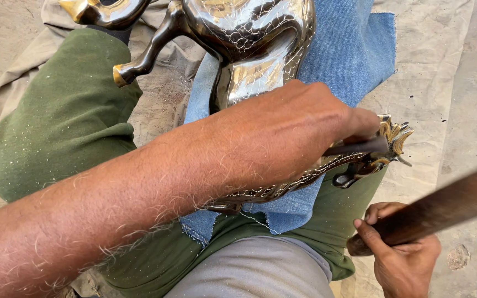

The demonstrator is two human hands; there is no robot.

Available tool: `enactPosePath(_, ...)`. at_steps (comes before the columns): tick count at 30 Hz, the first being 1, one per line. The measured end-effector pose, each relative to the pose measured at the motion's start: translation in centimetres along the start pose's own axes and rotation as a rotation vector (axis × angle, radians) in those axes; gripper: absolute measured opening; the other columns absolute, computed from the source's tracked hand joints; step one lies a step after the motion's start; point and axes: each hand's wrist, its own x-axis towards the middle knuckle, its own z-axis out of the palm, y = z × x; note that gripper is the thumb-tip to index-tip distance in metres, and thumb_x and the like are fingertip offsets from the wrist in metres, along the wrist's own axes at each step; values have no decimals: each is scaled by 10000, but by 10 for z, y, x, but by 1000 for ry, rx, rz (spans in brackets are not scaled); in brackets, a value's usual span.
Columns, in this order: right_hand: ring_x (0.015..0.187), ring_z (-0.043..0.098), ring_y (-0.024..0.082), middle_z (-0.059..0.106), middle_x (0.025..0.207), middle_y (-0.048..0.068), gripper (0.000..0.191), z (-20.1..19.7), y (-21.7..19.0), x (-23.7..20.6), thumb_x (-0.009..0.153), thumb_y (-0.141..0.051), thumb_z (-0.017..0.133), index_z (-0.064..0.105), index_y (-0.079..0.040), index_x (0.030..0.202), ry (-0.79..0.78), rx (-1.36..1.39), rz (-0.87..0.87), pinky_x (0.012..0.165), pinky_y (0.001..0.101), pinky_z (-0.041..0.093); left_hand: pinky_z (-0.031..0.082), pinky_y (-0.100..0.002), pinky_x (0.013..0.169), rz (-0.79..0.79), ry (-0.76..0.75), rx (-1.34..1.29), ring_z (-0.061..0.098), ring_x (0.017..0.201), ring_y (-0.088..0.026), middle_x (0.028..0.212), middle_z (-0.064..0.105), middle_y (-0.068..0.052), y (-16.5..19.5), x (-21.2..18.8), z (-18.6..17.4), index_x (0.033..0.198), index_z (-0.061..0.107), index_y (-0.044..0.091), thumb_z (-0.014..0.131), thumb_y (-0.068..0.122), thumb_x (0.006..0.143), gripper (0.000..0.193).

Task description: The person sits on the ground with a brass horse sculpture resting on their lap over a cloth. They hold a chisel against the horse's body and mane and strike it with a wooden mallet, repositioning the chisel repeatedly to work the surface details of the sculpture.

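Chisel (360,147) in left hand (299,129) (on horse figure (255,49)) near cloth edge.

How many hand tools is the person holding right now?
2. A thin dark tool in the left hand, its tip on the metal horse figure near the right end. A wooden handle in the right hand, lower right; its head is out of frame.

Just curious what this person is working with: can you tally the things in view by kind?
Metal horse figure: 1
Dark punch tool held in left hand: 1
Wooden stick held in right hand: 1
Blue cloth: 1
Tan ground sheet: 1
Total: 5
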Motion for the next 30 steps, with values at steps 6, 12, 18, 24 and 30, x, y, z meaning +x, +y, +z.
enactPosePath(6,623,630,143,651,895,89,237,8,1,-6,792,194,702,601,30,931,131,-51,66,509,296,529,530,-488,723,218,2,63,713,896,-385,928,754,-123,-3,1,0,1110,730,107,574,109,907,256)
enactPosePath(12,912,663,114,671,978,65,334,24,3,-17,815,187,723,595,-9,1053,233,152,-230,854,273,604,532,-482,669,192,-94,84,730,845,-355,857,748,-118,-2,10,-3,1004,740,98,593,132,884,194)
enactPosePath(18,866,652,115,663,968,99,277,19,17,-25,841,223,713,627,25,1014,257,62,-213,851,280,586,537,-467,637,127,-215,17,747,806,-310,872,764,-88,0,21,-2,994,752,128,613,190,902,178)
enactPosePath(24,718,615,154,632,861,143,309,22,30,-31,837,235,712,618,38,1055,282,-123,-104,682,315,529,563,-451,663,168,-252,58,762,834,-292,889,782,-88,-3,20,-1,1000,776,133,615,102,859,216)
enactPosePath(30,927,618,157,605,966,141,401,18,29,-40,913,266,715,482,7,1113,344,128,-282,930,322,559,567,-466,698,237,-200,25,755,908,-323,970,789,-80,-7,10,-10,1138,726,135,646,-30,765,415)
